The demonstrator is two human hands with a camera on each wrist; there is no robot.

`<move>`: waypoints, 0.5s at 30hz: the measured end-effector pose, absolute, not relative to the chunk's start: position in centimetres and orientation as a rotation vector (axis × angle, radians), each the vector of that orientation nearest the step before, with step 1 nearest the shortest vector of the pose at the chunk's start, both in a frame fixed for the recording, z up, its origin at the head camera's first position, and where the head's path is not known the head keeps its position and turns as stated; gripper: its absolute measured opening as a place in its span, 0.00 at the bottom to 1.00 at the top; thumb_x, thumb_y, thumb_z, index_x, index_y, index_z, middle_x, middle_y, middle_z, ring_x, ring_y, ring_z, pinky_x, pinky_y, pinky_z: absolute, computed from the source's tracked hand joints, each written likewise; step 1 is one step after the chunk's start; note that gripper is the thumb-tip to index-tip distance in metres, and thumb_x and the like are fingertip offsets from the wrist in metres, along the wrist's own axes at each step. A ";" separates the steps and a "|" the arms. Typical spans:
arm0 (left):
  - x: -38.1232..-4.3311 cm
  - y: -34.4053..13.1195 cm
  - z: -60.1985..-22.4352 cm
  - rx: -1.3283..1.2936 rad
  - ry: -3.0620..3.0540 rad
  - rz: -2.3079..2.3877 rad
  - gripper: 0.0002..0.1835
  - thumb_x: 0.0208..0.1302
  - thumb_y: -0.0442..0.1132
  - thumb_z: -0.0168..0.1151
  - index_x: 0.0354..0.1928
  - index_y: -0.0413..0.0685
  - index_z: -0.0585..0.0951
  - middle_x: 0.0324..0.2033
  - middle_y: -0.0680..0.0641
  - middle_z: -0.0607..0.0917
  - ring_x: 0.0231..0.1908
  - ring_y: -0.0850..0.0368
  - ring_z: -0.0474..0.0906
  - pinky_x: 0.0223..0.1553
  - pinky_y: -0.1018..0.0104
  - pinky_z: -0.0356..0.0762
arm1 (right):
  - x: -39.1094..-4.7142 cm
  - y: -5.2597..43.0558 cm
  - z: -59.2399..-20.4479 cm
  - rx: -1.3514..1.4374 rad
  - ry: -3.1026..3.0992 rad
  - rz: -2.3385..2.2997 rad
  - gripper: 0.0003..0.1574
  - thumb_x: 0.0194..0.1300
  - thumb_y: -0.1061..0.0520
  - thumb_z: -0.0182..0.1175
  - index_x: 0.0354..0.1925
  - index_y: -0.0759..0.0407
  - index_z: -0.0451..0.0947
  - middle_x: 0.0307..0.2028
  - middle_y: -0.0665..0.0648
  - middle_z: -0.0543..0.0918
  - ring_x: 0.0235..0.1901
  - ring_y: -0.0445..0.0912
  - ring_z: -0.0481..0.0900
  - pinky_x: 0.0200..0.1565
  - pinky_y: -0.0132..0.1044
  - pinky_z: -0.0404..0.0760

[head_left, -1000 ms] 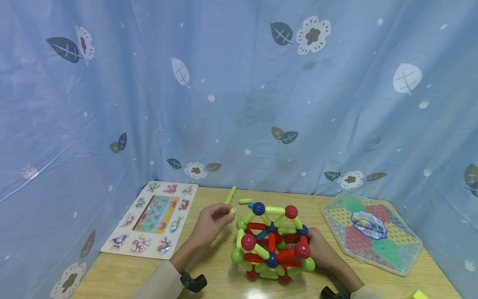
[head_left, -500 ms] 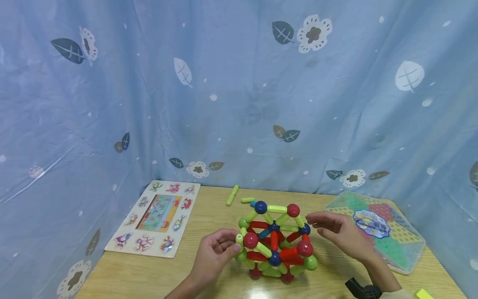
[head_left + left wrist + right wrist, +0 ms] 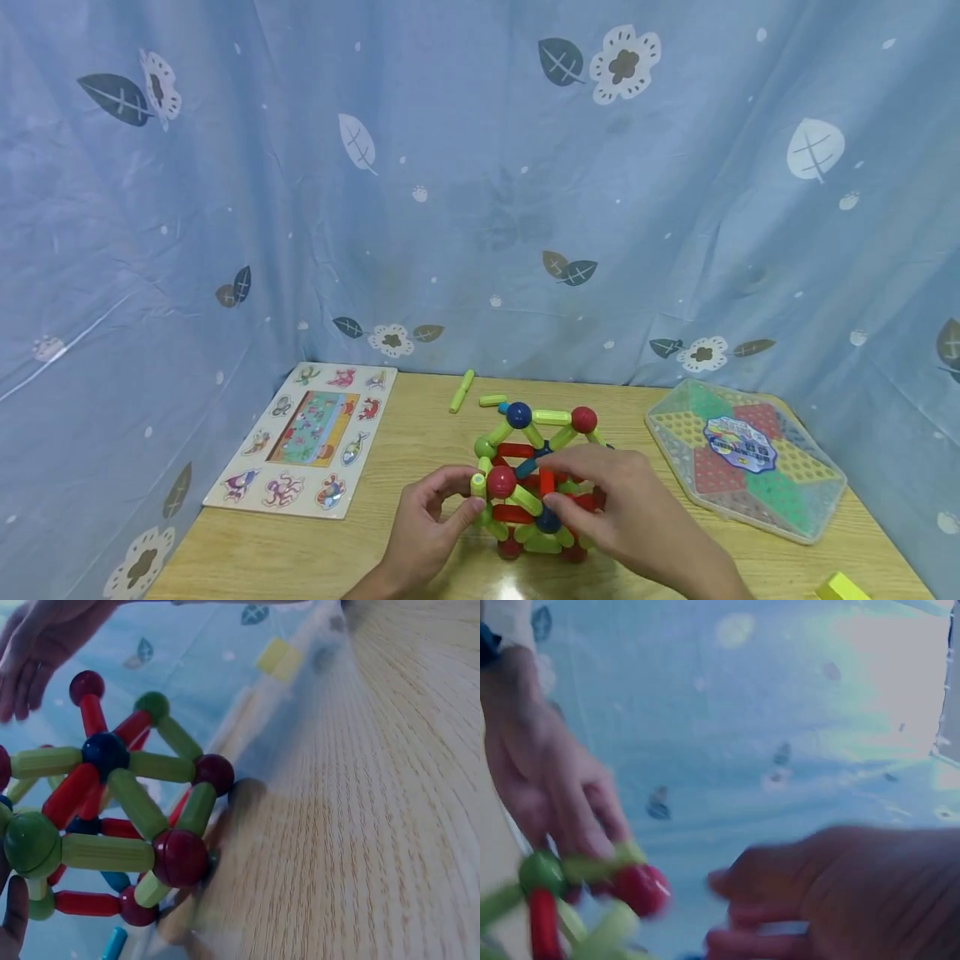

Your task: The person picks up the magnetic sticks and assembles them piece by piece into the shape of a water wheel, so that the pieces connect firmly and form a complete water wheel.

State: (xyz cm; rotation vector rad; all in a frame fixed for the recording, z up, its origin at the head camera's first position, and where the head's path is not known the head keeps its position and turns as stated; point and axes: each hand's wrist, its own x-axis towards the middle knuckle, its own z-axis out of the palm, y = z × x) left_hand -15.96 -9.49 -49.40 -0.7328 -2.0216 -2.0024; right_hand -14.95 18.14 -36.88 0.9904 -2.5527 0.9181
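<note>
A magnetic ball-and-rod structure [image 3: 527, 505] with red, blue and green balls and red, blue and yellow-green rods stands on the table. My left hand [image 3: 431, 521] pinches a yellow-green magnetic rod [image 3: 478, 485] end-up against the structure's left side, beside a red ball [image 3: 501, 482]. My right hand [image 3: 626, 508] reaches over the structure's right front, hiding part of it. In the right wrist view, its thumb and fingers are apart with nothing between them. The left wrist view shows the structure from the side, with a green ball [image 3: 33, 844] nearest my left fingers.
Loose yellow-green rods [image 3: 462, 392] and a short rod [image 3: 492, 401] lie behind the structure. An animal puzzle board [image 3: 247, 483] is at the left, a clear star-patterned game board [image 3: 750, 462] at the right. A yellow block [image 3: 840, 587] sits near the front right.
My left hand has brought the rod down and toward me to the structure's left side. My right hand has left the structure's right side and come back over its front.
</note>
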 end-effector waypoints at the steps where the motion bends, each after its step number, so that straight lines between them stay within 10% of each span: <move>1: -16.0 -9.5 -49.4 -0.737 -2.016 -1.995 0.14 0.72 0.25 0.68 0.57 0.38 0.86 0.47 0.37 0.91 0.47 0.60 0.88 0.53 0.68 0.86 | -14.9 17.3 -37.0 0.999 -2.613 0.908 0.17 0.70 0.53 0.77 0.55 0.43 0.90 0.46 0.40 0.92 0.38 0.33 0.85 0.37 0.30 0.86; 15: -16.4 -9.1 -49.3 -0.929 -1.940 -1.740 0.19 0.67 0.22 0.72 0.57 0.43 0.88 0.49 0.40 0.94 0.48 0.56 0.90 0.53 0.62 0.88 | -16.0 13.5 -38.7 0.803 -2.794 0.599 0.12 0.61 0.55 0.80 0.31 0.45 0.84 0.19 0.36 0.70 0.21 0.32 0.65 0.23 0.29 0.66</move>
